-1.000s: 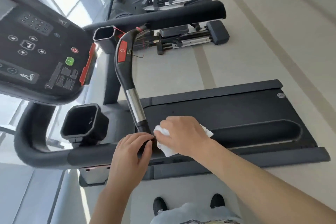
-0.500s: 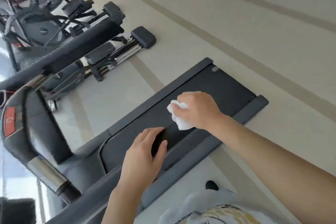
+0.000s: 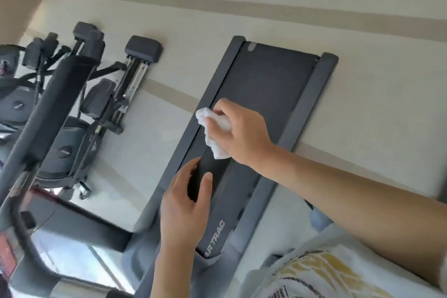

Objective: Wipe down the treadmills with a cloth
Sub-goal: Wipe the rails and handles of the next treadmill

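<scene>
A treadmill lies below me, its black belt [image 3: 268, 89] framed by grey side rails. A dark handrail [image 3: 217, 215] with white lettering runs up from the bottom centre toward my hands. My right hand [image 3: 242, 133] grips a crumpled white cloth [image 3: 212, 128] and holds it at the far end of this handrail. My left hand [image 3: 183, 203] holds the handrail just below, with fingers on its left side and thumb on its right.
The treadmill's other handrail [image 3: 50, 104] slants across the left, with a curved grip at the lower left. Beyond it stand elliptical machines [image 3: 70, 143] with pedals and metal rails [image 3: 135, 75]. Beige floor with tan stripes [image 3: 362, 128] surrounds the treadmill.
The view has swung right and away from the console. Both hands have slid along the handrail toward its end, the right hand leading with the cloth.
</scene>
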### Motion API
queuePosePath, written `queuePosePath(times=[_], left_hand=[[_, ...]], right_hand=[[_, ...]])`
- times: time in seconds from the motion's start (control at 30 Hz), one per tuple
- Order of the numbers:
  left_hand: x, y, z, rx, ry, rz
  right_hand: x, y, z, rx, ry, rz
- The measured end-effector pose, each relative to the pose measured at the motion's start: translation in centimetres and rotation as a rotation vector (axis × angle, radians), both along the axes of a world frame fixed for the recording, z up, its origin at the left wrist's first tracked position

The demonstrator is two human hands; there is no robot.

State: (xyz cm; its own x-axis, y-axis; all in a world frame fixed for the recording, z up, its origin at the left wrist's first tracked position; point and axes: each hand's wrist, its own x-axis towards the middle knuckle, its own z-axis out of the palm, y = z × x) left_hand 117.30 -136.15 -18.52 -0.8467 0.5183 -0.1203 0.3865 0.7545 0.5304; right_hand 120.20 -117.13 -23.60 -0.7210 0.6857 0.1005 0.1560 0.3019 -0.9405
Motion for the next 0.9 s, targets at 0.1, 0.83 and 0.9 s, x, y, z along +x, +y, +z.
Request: queuePosePath(times=[0.1,0.83,0.9], left_hand=[[0.1,0.0,0.2,0.013,-0.048,-0.013],[-1.0,-12.0,0.1,0.034,-0.107,-0.430],[-0.7,-14.3,0.0,0.038,-0.067,-0.453]], right_hand=[[-0.4,0.3,-0.2,-0.080,-0.013,-0.022],[2.7,-13.7,0.1,-0.056,0.146,-0.495],[3.3,-18.4,-0.6,-0.113,0.219,-0.491]])
